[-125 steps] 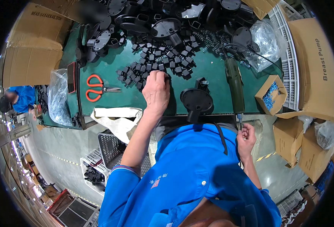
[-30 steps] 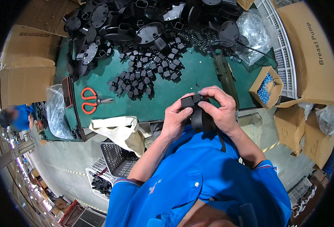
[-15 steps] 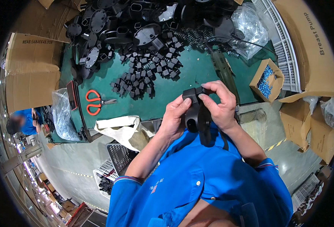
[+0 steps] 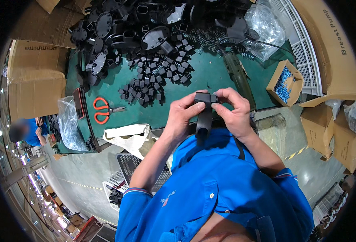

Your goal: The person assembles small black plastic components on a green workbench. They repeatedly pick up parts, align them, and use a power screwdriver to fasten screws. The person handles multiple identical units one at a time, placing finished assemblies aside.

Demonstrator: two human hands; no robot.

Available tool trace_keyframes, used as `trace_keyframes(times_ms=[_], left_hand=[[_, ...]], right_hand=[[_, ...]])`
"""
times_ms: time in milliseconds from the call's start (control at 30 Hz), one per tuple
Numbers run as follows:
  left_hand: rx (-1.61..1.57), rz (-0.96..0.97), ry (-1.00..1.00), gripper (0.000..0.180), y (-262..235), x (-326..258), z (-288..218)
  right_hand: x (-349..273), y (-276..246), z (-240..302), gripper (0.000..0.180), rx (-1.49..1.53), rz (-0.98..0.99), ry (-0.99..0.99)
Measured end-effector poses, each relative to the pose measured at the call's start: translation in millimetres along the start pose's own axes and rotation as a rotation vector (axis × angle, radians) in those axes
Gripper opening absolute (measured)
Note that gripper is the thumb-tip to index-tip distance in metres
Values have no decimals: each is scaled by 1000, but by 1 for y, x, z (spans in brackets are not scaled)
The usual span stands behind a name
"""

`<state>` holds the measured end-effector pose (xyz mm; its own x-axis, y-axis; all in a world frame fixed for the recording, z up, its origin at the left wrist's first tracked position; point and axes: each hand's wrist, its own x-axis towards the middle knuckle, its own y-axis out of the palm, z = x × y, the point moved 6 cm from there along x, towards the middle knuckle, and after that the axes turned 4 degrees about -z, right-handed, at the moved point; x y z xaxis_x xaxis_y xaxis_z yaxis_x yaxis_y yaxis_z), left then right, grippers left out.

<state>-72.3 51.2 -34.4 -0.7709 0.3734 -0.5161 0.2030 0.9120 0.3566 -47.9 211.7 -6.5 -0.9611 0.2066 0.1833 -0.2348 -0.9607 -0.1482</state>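
A black plastic part [image 4: 204,117] with a block-shaped head and a hollow tubular lower end hangs in front of my chest. My left hand [image 4: 183,115] is closed round its head, thumb pressed on the front face. At the right side of that head, my right hand [image 4: 235,112] pinches a small black plastic block [image 4: 214,99] between thumb and forefinger. The small block touches the head; whether it sits inside cannot be made out. Beyond my hands, a pile of similar small black blocks [image 4: 145,84] lies on the green table [image 4: 117,86], some with springs.
Orange-handled scissors [image 4: 102,110] lie at the left. Black round-based parts [image 4: 156,37] and loose springs [image 4: 208,38] heap at the back. A green power screwdriver [image 4: 239,74] lies right, beside a carton of blue screws [image 4: 283,84]. Another person [image 4: 28,131] sits far left.
The black part has turned in my hands, so its broad lower piece no longer shows and the tubular end faces me. My left hand has shifted slightly left; my right hand stays at the small block.
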Motion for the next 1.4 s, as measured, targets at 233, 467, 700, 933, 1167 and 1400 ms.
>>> trace_keyframes(times_ms=[233,467,700,933,1167,1400], left_hand=[[1235,-101,725,50,9,31,-20],[1340,-137,732,49,7,33,1],[1562,-7,439,42,16,47,-2],[1715,-133,665,53,28,38,3],[1713,-121,689,51,30,43,8],[1811,-109,630,44,32,48,13]], right_hand=[[-1,15,-61,26,-417,-16,-47],[-1,22,-63,20,-634,-13,-101],[0,21,-64,20,-683,122,-201],[16,-55,-20,40,-767,-30,57],[26,-55,-61,90,-1138,196,390],[25,-68,-48,46,-234,81,241]])
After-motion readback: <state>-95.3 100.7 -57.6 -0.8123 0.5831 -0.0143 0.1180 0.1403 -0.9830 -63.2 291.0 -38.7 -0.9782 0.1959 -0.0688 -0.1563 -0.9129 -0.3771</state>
